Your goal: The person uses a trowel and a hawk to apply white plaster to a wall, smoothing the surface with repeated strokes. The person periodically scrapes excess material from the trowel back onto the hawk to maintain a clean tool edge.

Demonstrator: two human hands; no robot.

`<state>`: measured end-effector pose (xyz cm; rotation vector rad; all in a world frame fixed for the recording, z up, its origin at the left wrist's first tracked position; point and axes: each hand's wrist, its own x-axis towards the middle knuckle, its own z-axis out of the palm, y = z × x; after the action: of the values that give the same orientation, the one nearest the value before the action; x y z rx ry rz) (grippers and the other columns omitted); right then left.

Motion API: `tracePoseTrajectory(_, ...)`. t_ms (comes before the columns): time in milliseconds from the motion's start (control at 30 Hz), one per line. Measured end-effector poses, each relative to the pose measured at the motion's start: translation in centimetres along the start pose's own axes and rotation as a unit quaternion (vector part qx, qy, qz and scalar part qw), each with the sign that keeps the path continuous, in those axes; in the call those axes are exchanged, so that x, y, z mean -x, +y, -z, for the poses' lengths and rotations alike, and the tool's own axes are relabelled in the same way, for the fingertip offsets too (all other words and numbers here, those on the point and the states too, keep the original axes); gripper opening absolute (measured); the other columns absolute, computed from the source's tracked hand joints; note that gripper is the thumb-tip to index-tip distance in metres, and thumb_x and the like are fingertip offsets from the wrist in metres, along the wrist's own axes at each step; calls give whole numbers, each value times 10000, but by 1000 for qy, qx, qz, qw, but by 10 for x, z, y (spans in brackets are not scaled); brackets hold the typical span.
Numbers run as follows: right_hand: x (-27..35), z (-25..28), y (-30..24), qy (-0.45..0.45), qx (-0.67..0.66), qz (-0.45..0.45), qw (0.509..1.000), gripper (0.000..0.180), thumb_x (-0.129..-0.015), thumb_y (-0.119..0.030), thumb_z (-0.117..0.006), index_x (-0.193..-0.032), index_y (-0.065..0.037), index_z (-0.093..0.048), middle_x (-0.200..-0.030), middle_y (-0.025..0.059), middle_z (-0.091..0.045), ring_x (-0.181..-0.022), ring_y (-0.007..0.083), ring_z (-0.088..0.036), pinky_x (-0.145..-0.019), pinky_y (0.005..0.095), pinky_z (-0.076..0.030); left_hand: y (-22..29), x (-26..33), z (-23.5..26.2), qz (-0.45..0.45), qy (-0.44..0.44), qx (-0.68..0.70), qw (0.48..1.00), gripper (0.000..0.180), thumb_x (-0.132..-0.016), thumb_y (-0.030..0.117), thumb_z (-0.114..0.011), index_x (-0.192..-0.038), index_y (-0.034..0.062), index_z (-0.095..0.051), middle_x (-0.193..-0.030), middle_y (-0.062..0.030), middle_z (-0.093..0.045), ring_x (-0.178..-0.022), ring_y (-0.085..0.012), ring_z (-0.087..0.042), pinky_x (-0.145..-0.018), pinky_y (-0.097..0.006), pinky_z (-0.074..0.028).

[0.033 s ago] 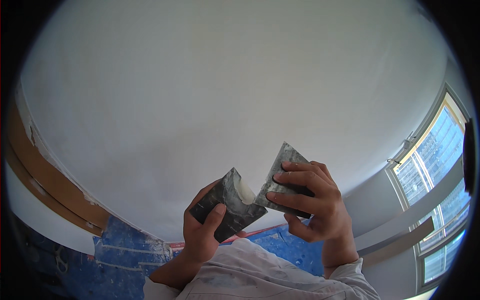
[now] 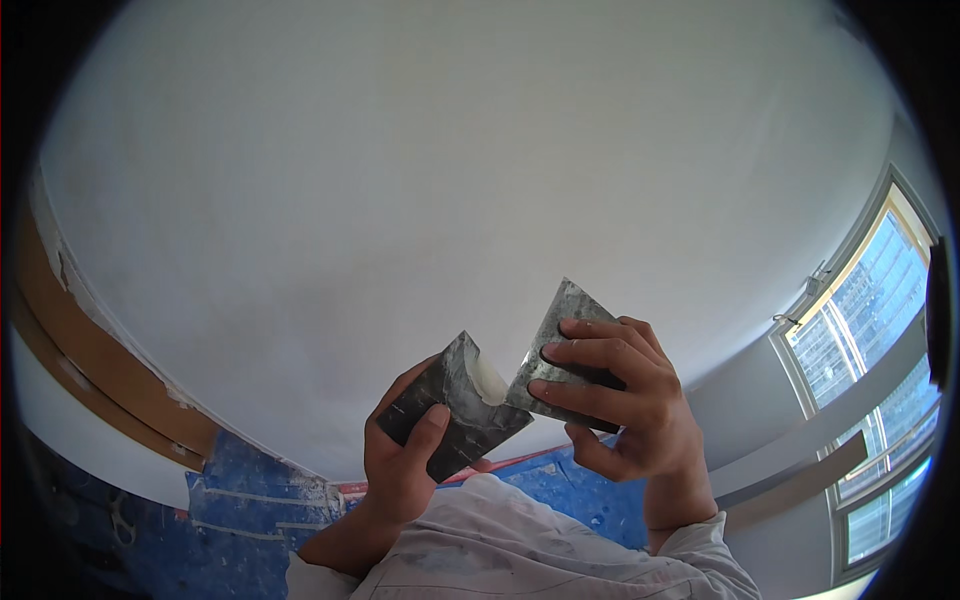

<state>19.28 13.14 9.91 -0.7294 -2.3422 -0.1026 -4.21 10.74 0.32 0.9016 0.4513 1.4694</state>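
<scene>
My left hand (image 2: 402, 462) grips a dark, flat putty scraper (image 2: 470, 425), its thumb across the face. A dab of white putty (image 2: 487, 380) sits at this scraper's upper right edge. In my right hand (image 2: 640, 400) is a second flat scraper (image 2: 570, 325), grey and smeared, with several fingers spread over its face. The lower left corner of this second blade meets the first near the putty. Both scrapers are held up before my body, in front of a white wall (image 2: 400, 180).
Blue sheeting (image 2: 240, 500) with pale stains covers the floor. At the left runs a brown panel (image 2: 110, 365) beside the wall's ragged edge. A window (image 2: 860, 310) with a metal catch (image 2: 788, 321) is at the right, above a grey ledge (image 2: 800, 475).
Both hands and scrapers have shifted very slightly up and to the left. The right scraper's edge catches more light. The grips are unchanged.
</scene>
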Motion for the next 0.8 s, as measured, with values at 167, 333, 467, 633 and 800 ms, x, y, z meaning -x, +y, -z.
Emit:
tracePoseTrajectory(167, -8, -5, -10, -15, 15, 19, 1000, 432, -607, -52, -732, -1017, -172, -797, -1170, 40, -717, -1191, 261, -670, -929, 472, -483, 3, 3, 1, -29, 10, -36, 999, 488, -1026, 116, -538, -1452, -90, -416, -1191, -238, -660, -970, -291, -749, -699, -405, -696)
tracePoseTrajectory(333, -3, -10, -11, -58, 49, 2, 997, 393, -643, -41, -723, -1008, -171, -789, -1162, 35, -708, -1178, 252, -674, -945, 477, -490, 1, -2, 6, -40, 15, -59, 997, 507, -1021, 135, -543, -1454, -92, -408, -1175, -241, -659, -952, -299, -753, -685, -396, -698)
tracePoseTrajectory(467, -1, 15, 2, -84, 67, -45, 993, 376, -679, -41, -719, -1027, -167, -783, -1154, 38, -697, -1189, 262, -664, -959, 462, -498, 1, -5, 10, -52, 44, -61, 996, 546, -994, 168, -579, -1444, -93, -411, -1152, -247, -660, -912, -332, -758, -630, -406, -697)
tracePoseTrajectory(633, -29, 52, 61, 206, 149, -152, 955, 385, -815, -93, -724, -1198, -118, -757, -1307, 98, -630, -1233, 319, -599, -1111, 495, -428, -8, -7, 26, -41, 69, -46, 996, 584, -942, 163, -618, -1429, -90, -418, -1130, -258, -654, -872, -372, -753, -557, -431, -688)
tracePoseTrajectory(800, -56, 59, 103, 305, 176, -138, 926, 391, -877, -112, -694, -1267, -113, -722, -1346, 120, -601, -1278, 343, -560, -1138, 493, -403, -22, -15, 20, -16, 66, -34, 997, 587, -925, 158, -618, -1422, -89, -427, -1111, -267, -647, -849, -391, -746, -524, -447, -681)
